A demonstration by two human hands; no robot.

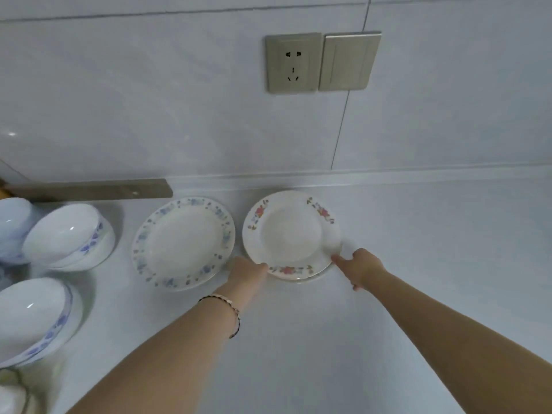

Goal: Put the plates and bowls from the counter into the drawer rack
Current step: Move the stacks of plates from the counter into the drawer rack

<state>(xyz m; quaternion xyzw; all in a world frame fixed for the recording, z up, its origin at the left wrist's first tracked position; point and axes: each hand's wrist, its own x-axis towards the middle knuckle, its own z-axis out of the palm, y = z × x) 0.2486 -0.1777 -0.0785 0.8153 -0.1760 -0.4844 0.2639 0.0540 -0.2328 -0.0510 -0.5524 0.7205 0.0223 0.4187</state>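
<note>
Head view, looking down at a pale counter [298, 339] that meets a white tiled wall [149, 100]. Two bare forearms reach forward from the bottom edge. The left hand [246, 271] and the right hand [360, 268] sit on opposite sides of a white plate with red flowers [291, 233] on its rim. The left fingertips touch its near left edge and the right fingertips touch its near right edge. Whether either hand has closed a grip on the rim cannot be told; the fingers are partly hidden under the plate edge. This plate appears to lie on top of another plate, of which only a thin rim shows beneath. The left wrist wears a thin dark bracelet [230, 309].

Just beside it to the left lies a white plate with blue flowers [183, 245] around its rim, flat on the counter, near the wall.

Further left stand white bowls with blue flower prints: one stacked bowl [70, 236] tilted on its side near the back, and another bowl stack [33, 318] nearer the viewer, also tilted. More bowls are cut off at the left edge.

On the wall above the plates are a metal-coloured power socket [292, 62] and a matching switch [349, 61], side by side.
</note>
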